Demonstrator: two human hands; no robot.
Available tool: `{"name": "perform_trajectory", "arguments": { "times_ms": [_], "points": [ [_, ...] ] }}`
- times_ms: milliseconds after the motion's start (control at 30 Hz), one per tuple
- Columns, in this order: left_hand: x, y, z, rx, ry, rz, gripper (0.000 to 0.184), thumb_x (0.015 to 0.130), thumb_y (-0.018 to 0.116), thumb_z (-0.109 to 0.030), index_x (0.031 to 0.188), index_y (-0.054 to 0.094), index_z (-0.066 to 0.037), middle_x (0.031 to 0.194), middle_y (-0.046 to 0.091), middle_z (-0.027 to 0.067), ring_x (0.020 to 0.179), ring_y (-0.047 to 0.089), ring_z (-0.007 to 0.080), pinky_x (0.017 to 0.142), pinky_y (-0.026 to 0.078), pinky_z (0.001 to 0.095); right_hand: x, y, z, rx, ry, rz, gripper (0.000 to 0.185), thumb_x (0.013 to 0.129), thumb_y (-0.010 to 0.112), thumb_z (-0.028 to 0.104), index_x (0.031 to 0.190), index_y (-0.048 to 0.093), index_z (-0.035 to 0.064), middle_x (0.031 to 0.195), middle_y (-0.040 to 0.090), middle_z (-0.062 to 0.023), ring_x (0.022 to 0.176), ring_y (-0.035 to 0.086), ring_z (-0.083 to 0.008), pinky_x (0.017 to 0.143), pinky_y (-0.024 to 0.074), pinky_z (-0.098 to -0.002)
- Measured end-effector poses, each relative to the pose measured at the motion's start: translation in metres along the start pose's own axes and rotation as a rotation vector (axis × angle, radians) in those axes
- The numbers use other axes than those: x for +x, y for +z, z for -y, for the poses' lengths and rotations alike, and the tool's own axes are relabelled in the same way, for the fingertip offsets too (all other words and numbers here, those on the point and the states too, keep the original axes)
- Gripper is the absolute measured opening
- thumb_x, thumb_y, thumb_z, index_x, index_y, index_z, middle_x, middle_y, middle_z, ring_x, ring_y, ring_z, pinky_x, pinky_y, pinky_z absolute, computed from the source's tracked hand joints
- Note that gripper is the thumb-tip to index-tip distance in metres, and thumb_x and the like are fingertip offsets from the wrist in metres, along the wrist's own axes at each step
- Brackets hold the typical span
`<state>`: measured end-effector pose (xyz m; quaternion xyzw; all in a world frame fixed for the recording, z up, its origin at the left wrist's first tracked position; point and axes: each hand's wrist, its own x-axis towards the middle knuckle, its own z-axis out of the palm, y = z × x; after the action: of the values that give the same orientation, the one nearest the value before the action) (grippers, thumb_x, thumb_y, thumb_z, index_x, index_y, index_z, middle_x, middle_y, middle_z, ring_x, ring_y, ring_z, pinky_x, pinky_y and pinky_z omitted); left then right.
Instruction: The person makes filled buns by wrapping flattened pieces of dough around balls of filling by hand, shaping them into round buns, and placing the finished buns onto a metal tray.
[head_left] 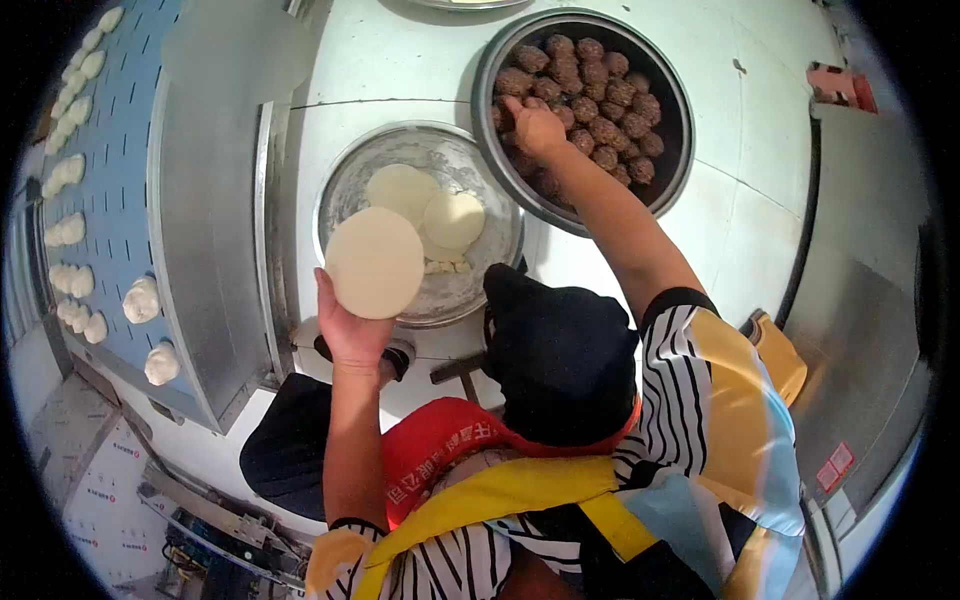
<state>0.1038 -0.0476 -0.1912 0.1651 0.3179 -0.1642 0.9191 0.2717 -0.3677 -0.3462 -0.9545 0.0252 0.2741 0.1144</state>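
Observation:
A round, flat dough wrapper (375, 262) rests on my left hand (350, 325), whose thumb and fingers support its lower edge. Below it stands a metal basin (340, 180) with a floury inside, holding more round wrappers (455, 220) and some small dough scraps (447, 267). My right hand (537, 130) reaches into a dark round tub (683, 130) of dark brown filling balls (603, 130). Its fingers curl at a ball by the tub's left wall; the fingertips are partly hidden among the balls.
On the left runs a blue conveyor belt (110, 215) with rows of white dough pieces (141, 299), beside a metal side panel (205, 230). A metal cabinet (850, 260) stands on the right. Part of another round vessel (465, 3) shows at the top edge.

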Motion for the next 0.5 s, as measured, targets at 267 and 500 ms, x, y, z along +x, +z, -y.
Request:
{"name": "perform_trajectory", "arguments": {
  "times_ms": [267, 500],
  "points": [
    [-0.002, 0.0, -0.006, 0.125, 0.032, -0.075, 0.065, 0.095, 0.041, -0.054, 0.141, 0.037, -0.008, 0.142, 0.042, 0.0116, 0.13, 0.04, 0.0294, 0.11, 0.03, 0.0479, 0.022, 0.025, 0.002, 0.044, -0.022, -0.176, 0.044, 0.089, 0.054, 0.017, 0.132, 0.047, 0.0197, 0.134, 0.047, -0.0213, 0.115, 0.053, -0.0403, 0.092, 0.0474, -0.0466],
    [-0.002, 0.013, -0.004, 0.04, 0.034, 0.046, 0.065, 0.097, 0.031, -0.056, 0.141, 0.036, -0.007, 0.141, 0.043, 0.0127, 0.129, 0.042, 0.0294, 0.109, 0.031, 0.0462, -0.103, -0.091, 0.039, 0.687, -0.24, -0.008, 0.058, 0.072, 0.078, 0.022, 0.124, 0.054, 0.0096, 0.111, 0.064, -0.017, 0.102, 0.063, -0.026, 0.089, 0.049, -0.0347]
  ]
}}
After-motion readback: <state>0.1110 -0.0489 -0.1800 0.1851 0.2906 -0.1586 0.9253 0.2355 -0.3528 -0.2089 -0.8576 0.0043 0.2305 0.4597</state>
